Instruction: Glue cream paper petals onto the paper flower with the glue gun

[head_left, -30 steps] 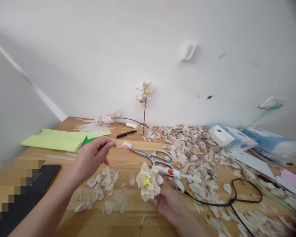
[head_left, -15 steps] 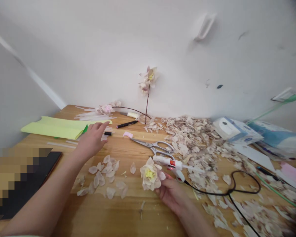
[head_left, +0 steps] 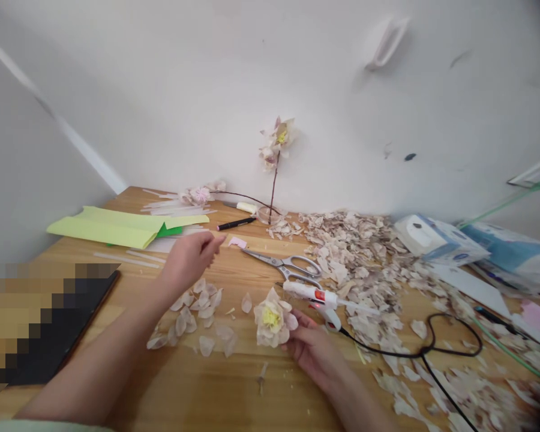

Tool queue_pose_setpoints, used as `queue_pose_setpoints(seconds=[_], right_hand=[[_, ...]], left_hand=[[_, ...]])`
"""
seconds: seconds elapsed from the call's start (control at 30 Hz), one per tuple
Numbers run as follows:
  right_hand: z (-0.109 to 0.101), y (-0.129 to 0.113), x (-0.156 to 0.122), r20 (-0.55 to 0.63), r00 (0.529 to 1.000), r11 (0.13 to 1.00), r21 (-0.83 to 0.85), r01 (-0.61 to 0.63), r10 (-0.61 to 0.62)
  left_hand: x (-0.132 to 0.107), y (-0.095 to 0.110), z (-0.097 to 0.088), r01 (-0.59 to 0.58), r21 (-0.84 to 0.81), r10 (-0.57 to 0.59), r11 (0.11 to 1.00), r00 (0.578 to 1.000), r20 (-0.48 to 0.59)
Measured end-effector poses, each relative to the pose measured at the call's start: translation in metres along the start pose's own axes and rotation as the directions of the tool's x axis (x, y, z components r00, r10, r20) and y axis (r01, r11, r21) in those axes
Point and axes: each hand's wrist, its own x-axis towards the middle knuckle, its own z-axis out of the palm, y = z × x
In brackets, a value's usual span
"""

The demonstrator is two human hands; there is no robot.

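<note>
My right hand (head_left: 312, 348) pinches a handmade flower (head_left: 270, 318) from behind, its pale petals and yellow centre facing up. My left hand (head_left: 194, 255) is raised over the table with fingers curled together; whatever they may hold is hidden. Below it lie loose translucent petals (head_left: 206, 300). Silver scissors (head_left: 281, 264) rest beyond the flower. Beside the right hand a white glue gun (head_left: 312, 294) lies on its side with a glue stick in its back. Between the left hand and the scissors is a small pink scrap (head_left: 237, 242).
A large heap of dried petals (head_left: 355, 240) spreads along the right. A flower on a stem (head_left: 276, 141) stands by the wall. Yellow paper (head_left: 112, 227), a black marker (head_left: 236, 224), a black cable (head_left: 387, 354) and tissue packs (head_left: 441, 240) lie around.
My left hand has moved right, and its spread fingers have curled together. The small black piece near it is out of sight. My right hand keeps holding the flower; the view has shifted slightly.
</note>
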Motion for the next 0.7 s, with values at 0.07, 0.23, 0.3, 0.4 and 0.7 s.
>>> queue_pose_setpoints(seconds=[0.07,0.23,0.3,0.4,0.7], right_hand=[[0.000,0.001,-0.001,0.009,1.000,1.000,-0.012,0.005,-0.005],[0.002,0.003,-0.003,0.032,0.999,0.999,-0.033,0.010,-0.009],[0.003,0.004,-0.003,0.041,0.999,0.999,-0.032,0.018,-0.017],[0.003,0.003,-0.004,0.030,0.998,0.997,-0.058,0.048,-0.046],[-0.004,0.003,0.000,0.009,0.999,0.905,-0.424,0.038,-0.038]], left_hand=[[-0.006,0.004,0.013,0.010,-0.093,-0.001,0.996,0.995,0.100],[-0.034,0.017,0.040,0.159,-0.286,0.000,0.945,0.873,0.488],[-0.042,0.019,0.045,0.312,-0.322,-0.039,0.894,0.770,0.637],[-0.040,0.017,0.043,0.325,-0.323,-0.043,0.889,0.761,0.647],[0.004,-0.008,0.006,-0.036,0.027,0.029,0.999,0.970,0.240]])
